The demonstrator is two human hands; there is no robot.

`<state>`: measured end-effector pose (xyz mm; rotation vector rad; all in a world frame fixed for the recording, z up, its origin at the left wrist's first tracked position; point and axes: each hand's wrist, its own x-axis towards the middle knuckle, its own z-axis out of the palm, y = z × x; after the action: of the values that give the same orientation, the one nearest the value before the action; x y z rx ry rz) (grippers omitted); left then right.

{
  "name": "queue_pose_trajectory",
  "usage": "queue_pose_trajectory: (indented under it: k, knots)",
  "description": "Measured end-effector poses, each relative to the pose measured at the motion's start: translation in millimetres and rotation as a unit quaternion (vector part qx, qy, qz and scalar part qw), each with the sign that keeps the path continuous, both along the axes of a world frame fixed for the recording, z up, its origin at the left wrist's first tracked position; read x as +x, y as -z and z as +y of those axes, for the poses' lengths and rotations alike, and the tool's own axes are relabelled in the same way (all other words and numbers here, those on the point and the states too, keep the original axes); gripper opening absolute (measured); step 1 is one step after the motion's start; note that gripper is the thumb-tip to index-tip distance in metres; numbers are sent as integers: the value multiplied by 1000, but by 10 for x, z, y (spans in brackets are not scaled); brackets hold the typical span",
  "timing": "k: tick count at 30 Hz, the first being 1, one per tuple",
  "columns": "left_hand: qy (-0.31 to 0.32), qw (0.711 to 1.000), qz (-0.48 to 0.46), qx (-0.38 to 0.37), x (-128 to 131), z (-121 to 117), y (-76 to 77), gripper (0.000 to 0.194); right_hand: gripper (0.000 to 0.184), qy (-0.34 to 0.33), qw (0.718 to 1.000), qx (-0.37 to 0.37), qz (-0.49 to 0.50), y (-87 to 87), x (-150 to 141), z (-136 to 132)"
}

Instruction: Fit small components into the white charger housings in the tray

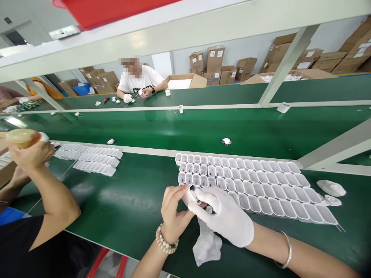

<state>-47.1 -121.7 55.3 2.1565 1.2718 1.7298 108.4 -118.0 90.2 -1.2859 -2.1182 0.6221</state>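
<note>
My bare left hand (pixel 174 206), a bead bracelet at its wrist, grips a small white plastic housing (pixel 188 197). On the other side of it, my right hand (pixel 227 216) wears a white glove, its fingers closed at a dark part (pixel 193 188) in the housing's opening. Fingers hide most of both pieces. Below the right hand, a crumpled translucent plastic bag (pixel 206 247) lies on the green table; whether the hand touches it, I cannot tell. Just beyond my hands stand several rows of open white housings (pixel 255 189), some at the left end with dark bits inside.
A crumpled bag (pixel 331 188) lies right of the rows. Behind them runs a green conveyor belt (pixel 162 127) carrying a small white-and-black part (pixel 226 141). At left, a co-worker's arm (pixel 55 193) works near more white housings (pixel 98 158). A slanted frame post (pixel 336 143) stands right.
</note>
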Motion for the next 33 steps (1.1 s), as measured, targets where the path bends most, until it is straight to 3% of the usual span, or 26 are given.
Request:
queue_pose_trajectory:
  k: [5,9,12,16,20,23,28,33]
  knots:
    - [-24,999,36,-19,89,86,-76,40,30,13,997,-56,51,-92,-23,182]
    - [63,986,125,-92,-75,351,-165,44,25,49,996,-64,36,-50,184,536]
    - [57,967,167,-186,-386,648,-136,52,26,124,990,-63,-11,28,598,980]
    - [8,944,177,-277,-744,1021,72,46,28,267,954,-86,-100,174,1348,1598]
    - [30,936,172,-306,-730,1266,278,56,32,350,913,-102,-182,377,1881,1909]
    - [49,936,150,-316,-587,1384,355,55,34,335,910,-87,-228,515,1994,2012]
    - [13,939,90,-331,-531,1440,360,34,34,213,935,-78,-274,673,1932,2221]
    - [-31,949,27,-314,-595,1052,136,32,30,192,930,-114,-291,781,1948,2347]
